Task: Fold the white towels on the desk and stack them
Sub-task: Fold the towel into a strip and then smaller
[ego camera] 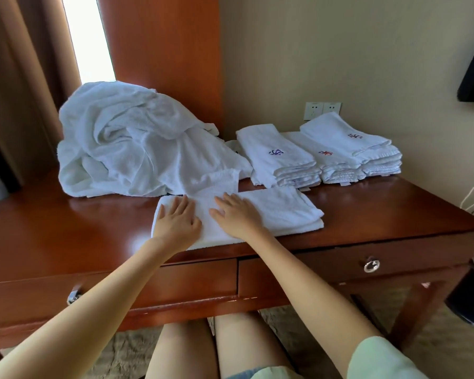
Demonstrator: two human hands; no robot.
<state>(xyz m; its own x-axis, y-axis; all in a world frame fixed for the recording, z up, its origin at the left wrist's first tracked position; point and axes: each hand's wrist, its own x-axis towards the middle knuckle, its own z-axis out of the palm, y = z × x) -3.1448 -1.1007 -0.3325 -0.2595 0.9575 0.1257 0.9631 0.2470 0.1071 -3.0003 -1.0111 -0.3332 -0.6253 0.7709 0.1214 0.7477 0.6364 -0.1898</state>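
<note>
Caller: Where is the towel under work found?

Observer: A white towel (285,212) is laid flat along the near edge of the table (66,228), about midway, folded into a long band; two layers are seen at its right end.

Caller: How are the grips placed?

Observer: The left grip (177,222) is pressed palm-down on the band's left end, fingers straight and spread, with nothing grasped. The right grip (237,217) is laid just to its right, likewise flat and open on the cloth. A narrow strip of towel is seen between them.

Caller: And the other towels?

Observer: A crumpled heap of unfolded towels (126,143) is piled at the far left, and its near fringe is draped onto the band's far edge. Three folded stacks are set close together at the far right: the left stack (279,160) is marked with a blue emblem, the middle stack (337,164) with a red one, the right stack (367,143) with a dark one.

Caller: What else is seen?

Observer: Wall sockets (322,109) are seen behind the stacks, and a ring handle (371,265) is fixed on the right-hand drawer front.
</note>
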